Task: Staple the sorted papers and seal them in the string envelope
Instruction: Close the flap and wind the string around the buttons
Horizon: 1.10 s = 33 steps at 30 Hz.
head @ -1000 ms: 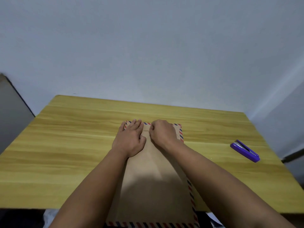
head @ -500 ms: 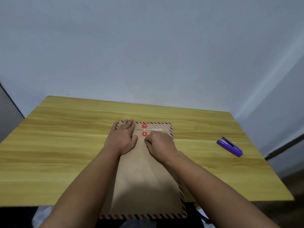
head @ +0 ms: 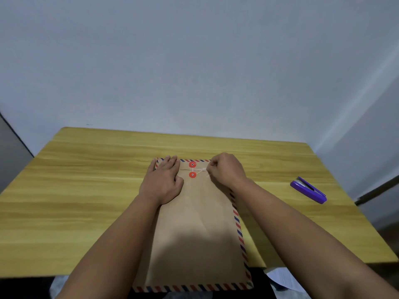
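We note a brown string envelope (head: 194, 229) lying flat on the wooden desk (head: 86, 190), long axis running away from us, its near edge hanging just past the desk's front edge. Red-and-blue striped trim borders it. Flap is folded down at the far end; two red button discs sit one above the other near the flap seam, the upper disc (head: 192, 164) on the flap, the lower disc (head: 192, 175) on the body. A thin pale string (head: 201, 170) runs from between the discs toward the right. Left hand (head: 163, 182) lies flat on the envelope's upper left part, fingers straight and together, fingertips at the far left corner, grip holding nothing, only pressing down. Right hand (head: 226, 169) sits at the upper right of the envelope, fingers curled, its grip pinching the string's end just right of the discs. The sorted papers are not visible to us; whether they are inside we cannot tell. A purple stapler (head: 307, 189) rests on the desk well apart to the right, lying at an angle. White sheets (head: 282, 279) show below the desk's front edge at lower right. Plain pale wall behind.
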Tool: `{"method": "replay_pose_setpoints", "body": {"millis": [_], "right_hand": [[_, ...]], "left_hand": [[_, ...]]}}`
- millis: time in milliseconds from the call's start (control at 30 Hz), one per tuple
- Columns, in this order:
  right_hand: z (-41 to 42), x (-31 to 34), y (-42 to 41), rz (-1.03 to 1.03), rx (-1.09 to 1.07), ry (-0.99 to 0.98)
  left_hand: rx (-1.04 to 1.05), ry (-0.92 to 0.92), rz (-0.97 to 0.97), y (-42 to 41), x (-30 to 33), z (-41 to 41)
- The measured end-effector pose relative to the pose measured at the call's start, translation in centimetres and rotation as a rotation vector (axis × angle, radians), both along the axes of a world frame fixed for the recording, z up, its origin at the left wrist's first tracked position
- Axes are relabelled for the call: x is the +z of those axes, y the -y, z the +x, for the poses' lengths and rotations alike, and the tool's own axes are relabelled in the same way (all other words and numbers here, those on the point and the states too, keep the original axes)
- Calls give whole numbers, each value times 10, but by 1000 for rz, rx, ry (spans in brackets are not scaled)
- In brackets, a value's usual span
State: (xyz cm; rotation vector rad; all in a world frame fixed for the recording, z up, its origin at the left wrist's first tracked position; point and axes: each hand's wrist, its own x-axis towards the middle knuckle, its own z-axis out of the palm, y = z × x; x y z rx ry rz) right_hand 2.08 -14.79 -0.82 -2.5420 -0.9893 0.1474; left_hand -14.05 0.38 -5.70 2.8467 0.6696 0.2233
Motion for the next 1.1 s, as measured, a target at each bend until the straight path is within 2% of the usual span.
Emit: {"method": "replay_pose_setpoints", "body": {"millis": [200, 433, 633, 833, 1100], "right_hand": [[16, 8, -43, -48, -4, -78], [11, 15, -82, -274, 84, 6], [-20, 15, -86, -304, 153, 154], [-44, -7, -59, -171, 194, 276], [-69, -31, -20, 133, 21, 43]], "left_hand": [[-6, 36, 12, -2, -4, 1], [-4, 46, 15, -4, -5, 2], [-7, 56, 18, -3, -6, 1], [3, 41, 0, -1, -3, 0], [10, -6, 0, 0, 0, 1]]}}
